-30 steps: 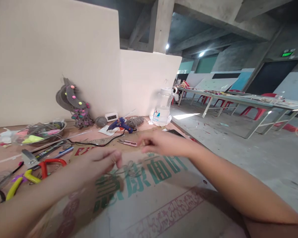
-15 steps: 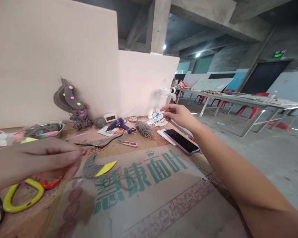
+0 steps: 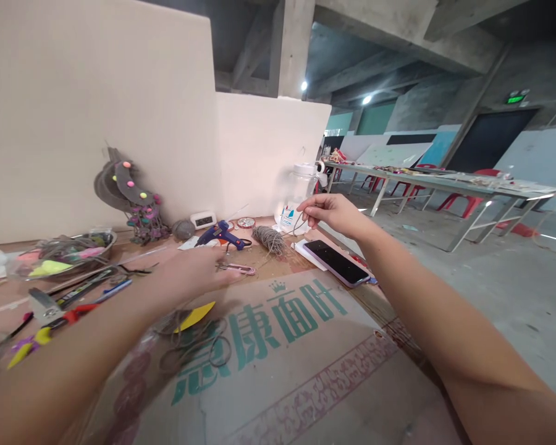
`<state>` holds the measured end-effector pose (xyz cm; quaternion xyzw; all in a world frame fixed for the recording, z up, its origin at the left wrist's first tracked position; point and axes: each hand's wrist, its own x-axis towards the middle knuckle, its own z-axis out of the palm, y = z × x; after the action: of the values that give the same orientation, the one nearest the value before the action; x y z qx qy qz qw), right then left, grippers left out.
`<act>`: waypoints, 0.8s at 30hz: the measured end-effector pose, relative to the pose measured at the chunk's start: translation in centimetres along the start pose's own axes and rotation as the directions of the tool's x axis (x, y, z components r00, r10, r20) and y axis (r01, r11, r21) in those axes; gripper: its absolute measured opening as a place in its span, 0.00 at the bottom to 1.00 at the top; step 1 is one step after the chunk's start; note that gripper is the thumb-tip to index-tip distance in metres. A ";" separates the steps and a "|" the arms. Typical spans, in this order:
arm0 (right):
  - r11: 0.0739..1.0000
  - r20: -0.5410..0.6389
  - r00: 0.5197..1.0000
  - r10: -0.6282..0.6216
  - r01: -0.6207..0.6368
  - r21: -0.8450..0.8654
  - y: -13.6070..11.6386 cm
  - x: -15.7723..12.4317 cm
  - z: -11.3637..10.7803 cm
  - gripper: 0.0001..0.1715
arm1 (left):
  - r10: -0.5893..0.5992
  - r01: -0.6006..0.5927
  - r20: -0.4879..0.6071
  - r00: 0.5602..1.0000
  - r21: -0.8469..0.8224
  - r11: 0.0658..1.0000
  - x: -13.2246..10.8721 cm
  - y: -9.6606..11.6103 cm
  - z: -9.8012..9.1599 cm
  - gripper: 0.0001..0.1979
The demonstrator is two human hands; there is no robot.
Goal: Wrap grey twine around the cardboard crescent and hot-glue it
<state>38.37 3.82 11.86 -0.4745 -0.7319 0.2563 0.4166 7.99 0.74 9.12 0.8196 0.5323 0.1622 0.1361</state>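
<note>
The printed sheet [image 3: 315,364] stretched wide; by the table's edge [image 3: 327,235], the right hand [image 3: 336,215] pinched grey yarn [image 3: 269,240] beyond a phone [image 3: 336,262]; the left hand [image 3: 197,269] (blurred, grip unclear) overlapped snips [image 3: 241,269].

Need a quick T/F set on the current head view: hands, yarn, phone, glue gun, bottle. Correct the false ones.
1. The right hand pinches a yarn strand. True.
2. The phone lies to the left of the yarn bundle. False: it lies to the right of it.
3. The left hand is close to the pink snips. True; blur hides its grip.
4. The glue gun is in the right hand. False: it lies on the table.
5. The clear bottle has its lid on. True.
</note>
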 end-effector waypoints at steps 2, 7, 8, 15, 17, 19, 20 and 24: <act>0.998 0.034 0.999 0.015 -0.013 -0.065 0.3 0.0 0.6 0.08 | 0.141 -0.141 0.008 0.990 0.119 0.983 1.4 2.8 2.1 0.20; 0.933 0.020 0.998 0.054 -0.043 -0.358 2.4 0.2 3.5 0.11 | 0.141 -0.141 -0.074 0.987 0.010 0.990 5.0 4.9 7.2 0.27; 0.925 0.005 0.998 0.055 -0.049 -0.377 2.9 0.3 4.0 0.11 | 0.127 -0.128 -0.061 0.990 -0.017 0.992 5.6 5.0 7.7 0.21; 0.906 -0.086 0.991 0.105 -0.131 -0.403 4.8 1.1 4.3 0.08 | 0.004 -0.020 -0.053 0.999 -0.309 0.951 8.9 3.4 7.3 0.06; 0.878 -0.119 0.985 0.126 -0.166 -0.448 5.2 1.1 4.2 0.10 | -0.018 -0.006 -0.052 0.998 -0.437 0.899 9.5 3.0 6.8 0.10; 0.840 -0.113 0.981 0.158 -0.193 -0.508 5.6 0.8 4.3 0.10 | -0.034 -0.004 -0.061 0.998 -0.533 0.846 9.8 2.7 6.6 0.08; 0.821 -0.097 0.980 0.176 -0.201 -0.535 5.7 0.6 4.3 0.10 | -0.042 -0.005 -0.069 0.997 -0.569 0.823 9.8 2.6 6.7 0.07; 0.775 -0.069 0.977 0.201 -0.202 -0.599 5.1 0.2 5.0 0.23 | -0.039 -0.042 -0.107 0.994 -0.659 0.751 9.6 2.4 6.8 0.06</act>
<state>36.55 6.22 5.41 -0.6578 -0.7200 0.0533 0.2146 16.43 8.22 5.01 0.7088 0.4470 0.3860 0.3858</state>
